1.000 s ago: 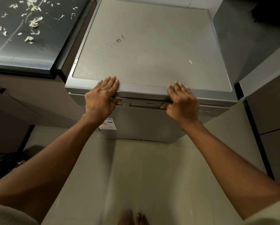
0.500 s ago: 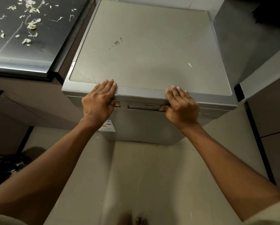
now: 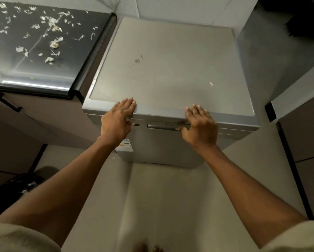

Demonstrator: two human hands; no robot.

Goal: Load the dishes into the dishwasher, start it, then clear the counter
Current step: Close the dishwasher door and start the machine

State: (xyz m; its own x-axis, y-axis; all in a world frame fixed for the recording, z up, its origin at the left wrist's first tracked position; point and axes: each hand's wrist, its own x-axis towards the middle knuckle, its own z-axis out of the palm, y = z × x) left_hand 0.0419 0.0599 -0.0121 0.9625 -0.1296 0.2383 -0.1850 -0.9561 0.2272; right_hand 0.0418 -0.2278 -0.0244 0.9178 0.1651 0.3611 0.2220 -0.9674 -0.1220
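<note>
Both hands on the closed dishwasher (image 3: 170, 70)

Left hand (image 3: 116, 122) and right hand (image 3: 201, 126) lie as before, fingers straight over its front edge, gripping nothing; scraps litter the tabletop (image 3: 34, 42).

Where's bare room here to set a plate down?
The dishwasher top is bare behind both hands, from the left hand and right hand back to the wall. The black counter alongside is crowded with peel scraps.

One dishwasher (image 3: 170, 70), one counter (image 3: 43, 42), two hands.
</note>
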